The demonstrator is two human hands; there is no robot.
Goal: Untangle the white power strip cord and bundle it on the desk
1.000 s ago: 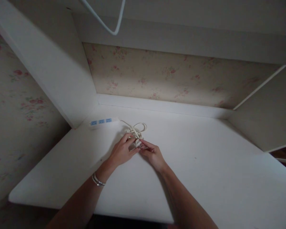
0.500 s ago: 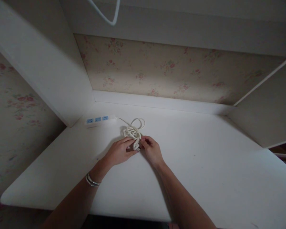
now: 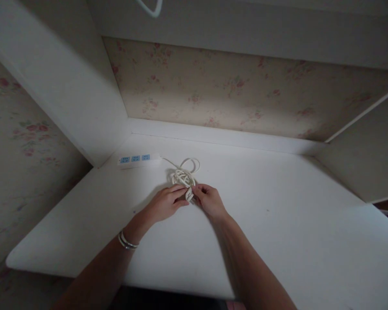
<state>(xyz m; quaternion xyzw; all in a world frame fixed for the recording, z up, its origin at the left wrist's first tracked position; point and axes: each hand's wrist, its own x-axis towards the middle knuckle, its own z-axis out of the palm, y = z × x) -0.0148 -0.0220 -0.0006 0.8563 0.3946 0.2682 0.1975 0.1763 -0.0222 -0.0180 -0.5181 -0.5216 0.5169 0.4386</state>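
Note:
A bundled white power cord lies on the white desk, with one loose loop behind the bundle. From it the cord runs left to a white power strip with blue socket panels. At the near end of the bundle is the cord's plug, partly covered by fingers. My left hand is closed on the bundle's near left side, its fingertips at the plug. My right hand pinches the cord from the right, thumb and forefinger beside the plug.
The white desk spreads out on both sides, with a raised strip along its back. White panels stand at left and right. A shelf edge overhangs, and a pale looped piece hangs at the top.
The right thumb and forefinger have closed in on the cord beside the plug. The left fingers have shifted slightly around it. The whole view has moved a little.

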